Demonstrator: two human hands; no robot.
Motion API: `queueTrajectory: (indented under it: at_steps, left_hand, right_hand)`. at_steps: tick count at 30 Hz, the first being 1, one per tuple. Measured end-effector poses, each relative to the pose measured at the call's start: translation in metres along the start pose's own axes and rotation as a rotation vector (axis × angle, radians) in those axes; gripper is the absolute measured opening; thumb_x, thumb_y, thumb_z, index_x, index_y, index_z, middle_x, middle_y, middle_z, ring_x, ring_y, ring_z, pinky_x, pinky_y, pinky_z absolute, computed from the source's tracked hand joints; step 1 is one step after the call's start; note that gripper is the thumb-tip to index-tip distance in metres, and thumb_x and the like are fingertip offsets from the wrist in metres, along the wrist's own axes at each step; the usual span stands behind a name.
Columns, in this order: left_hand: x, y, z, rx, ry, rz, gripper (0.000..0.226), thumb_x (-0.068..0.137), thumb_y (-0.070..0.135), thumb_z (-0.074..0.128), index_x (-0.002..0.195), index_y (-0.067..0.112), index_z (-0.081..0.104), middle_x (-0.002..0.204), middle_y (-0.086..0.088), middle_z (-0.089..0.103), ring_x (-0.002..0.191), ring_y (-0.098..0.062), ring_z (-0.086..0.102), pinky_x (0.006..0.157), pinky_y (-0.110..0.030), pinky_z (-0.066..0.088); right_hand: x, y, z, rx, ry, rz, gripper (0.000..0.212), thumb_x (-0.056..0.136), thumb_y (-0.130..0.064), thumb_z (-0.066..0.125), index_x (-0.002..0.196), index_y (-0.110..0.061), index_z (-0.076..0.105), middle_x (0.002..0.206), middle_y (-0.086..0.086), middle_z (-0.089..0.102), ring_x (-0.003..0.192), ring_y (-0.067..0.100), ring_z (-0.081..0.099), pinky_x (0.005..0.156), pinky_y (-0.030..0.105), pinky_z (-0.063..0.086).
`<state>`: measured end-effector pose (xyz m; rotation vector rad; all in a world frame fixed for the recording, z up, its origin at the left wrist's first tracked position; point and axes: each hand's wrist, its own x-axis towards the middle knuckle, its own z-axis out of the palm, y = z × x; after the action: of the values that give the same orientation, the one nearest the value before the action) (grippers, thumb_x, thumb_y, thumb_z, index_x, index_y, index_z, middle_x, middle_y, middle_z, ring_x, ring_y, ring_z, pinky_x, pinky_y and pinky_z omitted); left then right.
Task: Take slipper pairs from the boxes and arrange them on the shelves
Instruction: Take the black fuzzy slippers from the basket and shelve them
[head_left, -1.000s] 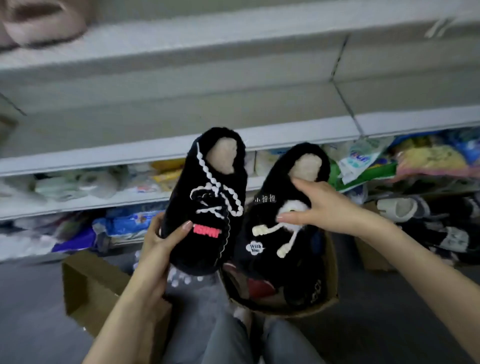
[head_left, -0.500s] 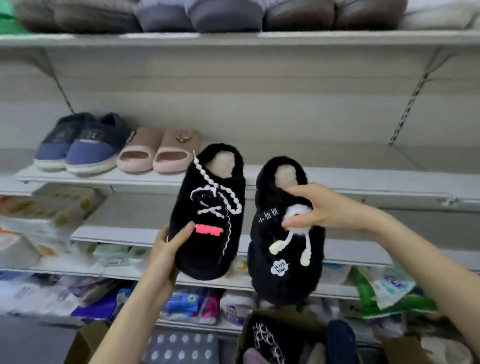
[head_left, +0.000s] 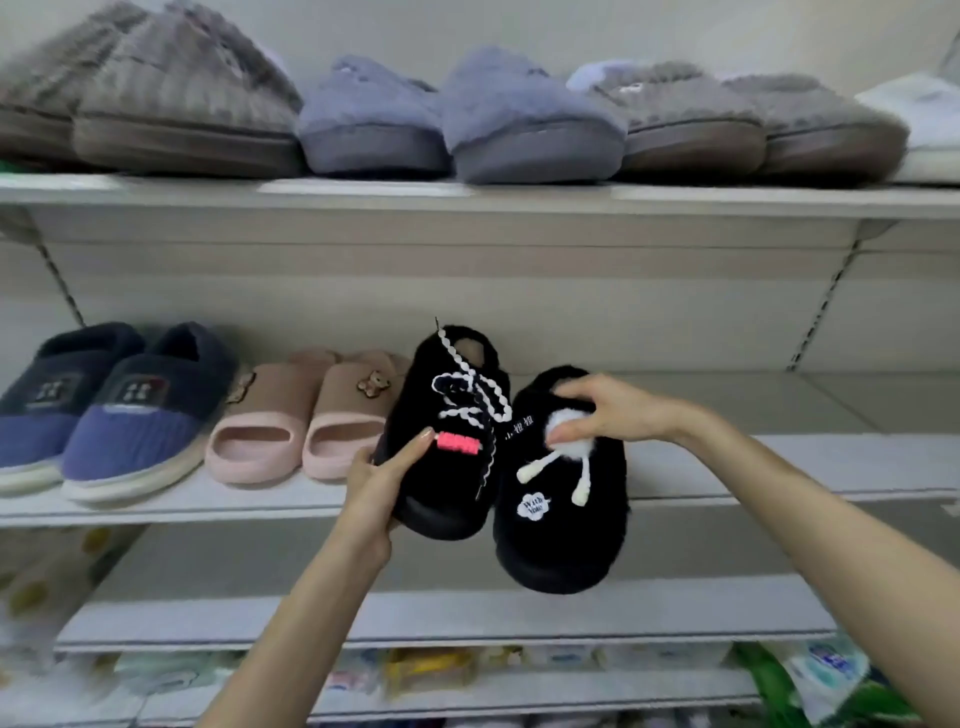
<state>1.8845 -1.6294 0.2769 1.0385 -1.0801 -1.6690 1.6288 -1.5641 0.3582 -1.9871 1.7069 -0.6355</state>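
Head view, facing a white shelving unit.

- Left hand (head_left: 374, 483): grips the toe end of the left black slipper (head_left: 452, 499). The thumb lies flat across the top, its tip beside a pink tag (head_left: 457, 443). The other fingers wrap under the side and sole, mostly hidden.
- Right hand (head_left: 613, 410): fingers curl over the collar of the right black slipper (head_left: 561, 545), and the thumb presses a white pom-pom (head_left: 566, 436) on its upper.
- Both hands are closed around their slippers.
- Left slipper carries a white zigzag lace; right one has 2 dangling white cords and a small cloud patch.
- Position: the 2 black slippers sit side by side, just right of the pink slides (head_left: 301, 421), heels over the middle shelf (head_left: 727, 462), toes overhanging its front edge and tilted down. Cannot tell whether the soles touch the shelf board.
- Middle shelf, far left: 1 navy-and-blue pair (head_left: 104, 415), then the pink slides, each with a small bear charm.
- Top shelf (head_left: 467, 200): 3 fuzzy pairs in a row: a striped grey pair (head_left: 171, 104), a blue-grey pair (head_left: 457, 119) and a plain grey pair (head_left: 727, 119). A white item at the far right is cut off by the frame.
- Lower shelf (head_left: 467, 618): front edge visible.
- Below it: blurred packaged goods (head_left: 810, 675).
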Motion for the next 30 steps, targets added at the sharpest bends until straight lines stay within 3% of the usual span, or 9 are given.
queueTrajectory:
  at_steps: [4,6,8,10,15,18,20,27,30]
  left_hand:
    - [0.026,-0.006,0.003,-0.042,0.031,-0.06,0.068,0.064,0.042,0.084,0.119,0.01,0.061,0.106,-0.006,0.073,0.092,-0.02,0.072,0.071,-0.03,0.056]
    - [0.027,-0.008,0.005,-0.03,0.032,-0.061,0.067,0.068,0.047,0.081,0.118,0.01,0.059,0.107,-0.006,0.073,0.091,-0.019,0.072,0.068,-0.029,0.056]
    - [0.024,-0.007,0.008,0.026,0.036,-0.033,0.052,0.078,0.049,0.071,0.115,0.014,0.06,0.104,-0.002,0.073,0.09,-0.016,0.071,0.062,-0.026,0.055]
    - [0.022,-0.004,0.008,0.121,0.033,-0.006,0.042,0.085,0.051,0.063,0.11,0.018,0.063,0.102,0.001,0.073,0.09,-0.014,0.07,0.057,-0.025,0.056]
    - [0.023,0.0,-0.005,0.478,0.039,0.09,0.06,0.08,0.07,0.053,0.099,0.015,0.066,0.102,-0.008,0.07,0.093,-0.024,0.068,0.076,-0.043,0.059]
    - [0.014,-0.001,-0.01,0.739,0.068,0.244,0.051,0.088,0.061,0.048,0.1,0.013,0.06,0.107,-0.014,0.058,0.1,-0.028,0.057,0.083,-0.033,0.044]
    - [0.002,-0.003,-0.008,0.803,0.033,0.337,0.043,0.092,0.05,0.049,0.122,0.02,0.055,0.115,-0.009,0.049,0.104,-0.018,0.047,0.086,-0.028,0.035]
    - [0.006,-0.011,-0.009,0.92,-0.179,0.584,0.108,0.075,0.074,0.054,0.154,0.023,0.0,0.161,-0.003,0.013,0.148,-0.013,0.01,0.12,-0.037,0.018]
    - [0.009,-0.01,-0.018,1.058,-0.297,0.68,0.112,0.07,0.076,0.056,0.151,0.037,-0.011,0.161,-0.004,0.003,0.149,-0.015,0.003,0.12,-0.035,0.015]
  right_hand:
    - [0.029,0.005,-0.012,-0.031,-0.061,0.078,0.024,0.084,-0.021,0.072,0.087,0.001,0.061,0.08,-0.006,0.053,0.071,-0.002,0.045,0.071,0.021,0.037]
    - [0.04,0.008,-0.016,-0.075,-0.074,0.117,0.036,0.085,-0.023,0.071,0.111,0.0,0.063,0.098,-0.015,0.056,0.089,-0.007,0.05,0.082,0.014,0.037]
    - [0.047,0.011,-0.017,-0.139,-0.093,0.139,0.057,0.086,-0.029,0.069,0.134,-0.002,0.051,0.13,-0.005,0.053,0.122,0.005,0.047,0.099,0.013,0.032]
    - [0.047,0.012,-0.013,-0.152,-0.077,0.164,0.06,0.088,-0.032,0.066,0.138,-0.006,0.048,0.142,0.004,0.048,0.131,0.014,0.043,0.104,0.015,0.028]
    - [0.023,0.014,0.013,-0.007,0.253,0.096,0.039,0.091,-0.035,0.059,0.127,-0.019,0.06,0.128,-0.003,0.056,0.125,0.017,0.049,0.104,0.023,0.033]
    - [-0.011,0.017,0.043,0.137,0.479,0.151,0.057,0.079,-0.052,0.06,0.132,-0.038,0.045,0.137,-0.008,0.045,0.132,0.01,0.035,0.112,0.028,0.025]
    - [-0.037,0.014,0.066,0.241,0.504,0.208,0.073,0.079,-0.048,0.07,0.141,-0.04,0.032,0.144,-0.01,0.036,0.135,0.003,0.028,0.11,0.023,0.022]
    - [-0.066,0.015,0.104,0.297,0.495,0.198,0.099,0.054,-0.06,0.07,0.14,-0.055,0.02,0.151,-0.015,0.021,0.133,-0.017,0.017,0.101,0.001,0.016]
    - [-0.064,0.018,0.103,0.273,0.483,0.2,0.102,0.053,-0.06,0.072,0.142,-0.054,0.021,0.154,-0.012,0.02,0.137,-0.009,0.017,0.107,0.011,0.018]
